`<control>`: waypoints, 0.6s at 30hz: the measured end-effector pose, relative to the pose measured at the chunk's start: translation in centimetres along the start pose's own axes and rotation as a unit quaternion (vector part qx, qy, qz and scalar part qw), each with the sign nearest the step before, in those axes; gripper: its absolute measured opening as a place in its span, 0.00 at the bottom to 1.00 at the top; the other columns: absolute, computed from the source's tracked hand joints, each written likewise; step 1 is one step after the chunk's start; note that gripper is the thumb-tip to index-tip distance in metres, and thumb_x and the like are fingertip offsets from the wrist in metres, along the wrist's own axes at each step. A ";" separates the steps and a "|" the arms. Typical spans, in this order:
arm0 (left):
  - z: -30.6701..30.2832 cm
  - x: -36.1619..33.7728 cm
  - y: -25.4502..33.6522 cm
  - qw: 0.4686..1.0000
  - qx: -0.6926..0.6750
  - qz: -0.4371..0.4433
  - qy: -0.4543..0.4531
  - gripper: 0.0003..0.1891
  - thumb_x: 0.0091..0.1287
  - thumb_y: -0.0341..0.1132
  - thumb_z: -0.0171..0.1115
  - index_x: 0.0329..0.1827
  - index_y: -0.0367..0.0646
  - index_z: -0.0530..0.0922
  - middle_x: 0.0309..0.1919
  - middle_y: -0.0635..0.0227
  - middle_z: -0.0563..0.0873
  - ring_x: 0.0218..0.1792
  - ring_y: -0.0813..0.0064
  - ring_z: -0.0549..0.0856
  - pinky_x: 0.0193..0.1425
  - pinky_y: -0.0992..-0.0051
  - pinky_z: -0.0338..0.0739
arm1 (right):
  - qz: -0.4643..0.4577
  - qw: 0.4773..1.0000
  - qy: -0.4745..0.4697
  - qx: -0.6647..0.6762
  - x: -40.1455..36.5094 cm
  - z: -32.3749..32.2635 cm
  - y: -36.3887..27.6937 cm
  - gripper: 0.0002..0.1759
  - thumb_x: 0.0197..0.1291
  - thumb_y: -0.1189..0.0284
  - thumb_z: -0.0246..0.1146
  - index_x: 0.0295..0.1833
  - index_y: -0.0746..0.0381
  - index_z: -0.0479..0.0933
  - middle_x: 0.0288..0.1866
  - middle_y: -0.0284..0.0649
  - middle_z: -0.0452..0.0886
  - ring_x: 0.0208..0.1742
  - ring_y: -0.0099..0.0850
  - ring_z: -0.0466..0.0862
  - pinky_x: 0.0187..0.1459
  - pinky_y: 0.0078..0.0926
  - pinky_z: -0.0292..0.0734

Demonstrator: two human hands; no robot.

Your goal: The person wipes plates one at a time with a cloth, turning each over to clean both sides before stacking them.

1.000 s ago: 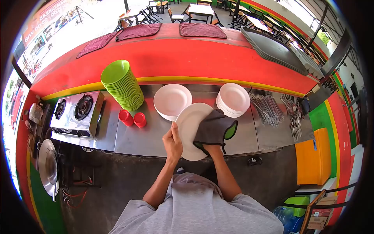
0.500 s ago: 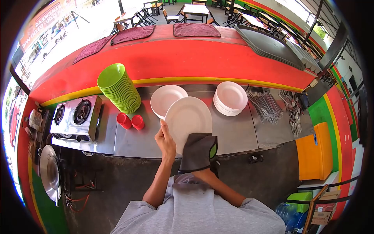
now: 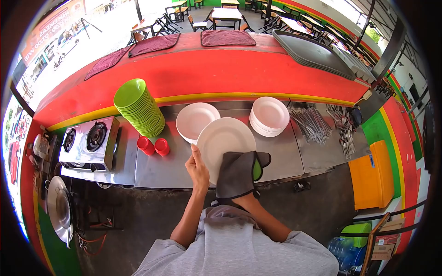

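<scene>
Head view: plate [image 3: 221, 138] is wiped above table [image 3: 285, 152].
Left grip [image 3: 198, 168]: pinched on rim.
Right grip [image 3: 246, 201]: covered by cloth [image 3: 237, 172], cannot tell.
Next: steady rim hold is needed.

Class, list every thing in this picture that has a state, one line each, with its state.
plate: held up, tilted, gripped at its edge by the left hand
cloth: pressed on the plate
bowls: stacked, leaning
plate stack: piled flat
cups: standing, side by side
stove: no flame seen, burners bare
trays: stacked
cutlery: lying loose
</scene>
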State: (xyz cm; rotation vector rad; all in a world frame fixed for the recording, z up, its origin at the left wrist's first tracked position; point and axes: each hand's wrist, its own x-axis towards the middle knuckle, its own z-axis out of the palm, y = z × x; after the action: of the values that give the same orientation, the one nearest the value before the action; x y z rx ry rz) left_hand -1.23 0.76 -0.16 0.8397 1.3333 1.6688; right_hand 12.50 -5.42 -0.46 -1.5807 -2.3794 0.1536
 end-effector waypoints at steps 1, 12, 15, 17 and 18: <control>-0.1 -0.2 0.3 1.000 0.005 -0.001 -0.003 0.31 0.81 0.56 0.49 0.18 0.48 0.66 0.19 0.86 0.62 0.23 0.89 0.57 0.26 0.77 0.48 | 0.001 0.999 0.016 0.031 0.0 2.7 1.8 0.31 0.67 0.62 0.57 0.67 0.73 0.68 0.66 0.65 0.70 0.72 0.62 0.65 0.76 0.58 0.54; -0.1 -1.1 1.2 0.992 0.089 -0.019 -0.091 0.33 0.81 0.55 0.49 0.18 0.42 0.64 0.18 0.84 0.60 0.23 0.87 0.57 0.25 0.73 0.46 | -0.065 0.989 0.082 0.108 4.1 6.6 4.3 0.32 0.68 0.57 0.59 0.73 0.60 0.68 0.74 0.54 0.68 0.78 0.53 0.63 0.78 0.53 0.53; -0.7 -1.1 1.4 0.992 0.083 -0.015 -0.098 0.33 0.82 0.55 0.49 0.18 0.42 0.62 0.18 0.83 0.59 0.24 0.87 0.56 0.25 0.73 0.46 | -0.075 0.984 0.148 0.065 5.0 8.5 5.8 0.32 0.68 0.59 0.60 0.73 0.60 0.68 0.74 0.54 0.68 0.78 0.54 0.63 0.78 0.54 0.52; -1.2 -1.1 1.6 0.993 0.081 -0.009 -0.090 0.33 0.82 0.54 0.49 0.18 0.42 0.62 0.18 0.83 0.59 0.24 0.87 0.56 0.25 0.73 0.46 | -0.082 0.982 0.167 0.032 5.3 8.1 6.2 0.32 0.68 0.59 0.60 0.74 0.61 0.68 0.73 0.55 0.69 0.77 0.55 0.63 0.77 0.54 0.52; -1.5 -1.0 1.7 0.994 0.076 -0.009 -0.084 0.33 0.82 0.54 0.49 0.18 0.42 0.62 0.18 0.83 0.59 0.24 0.87 0.56 0.25 0.73 0.46 | -0.075 0.981 0.175 0.033 5.4 8.2 6.4 0.31 0.67 0.60 0.60 0.73 0.60 0.69 0.73 0.56 0.69 0.77 0.56 0.63 0.77 0.55 0.52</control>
State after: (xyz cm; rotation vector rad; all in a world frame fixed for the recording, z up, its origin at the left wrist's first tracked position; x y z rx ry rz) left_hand -2.43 -0.96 1.21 1.0301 1.3578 1.4632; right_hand 13.83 2.55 -8.93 -1.2719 -2.1795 -0.0705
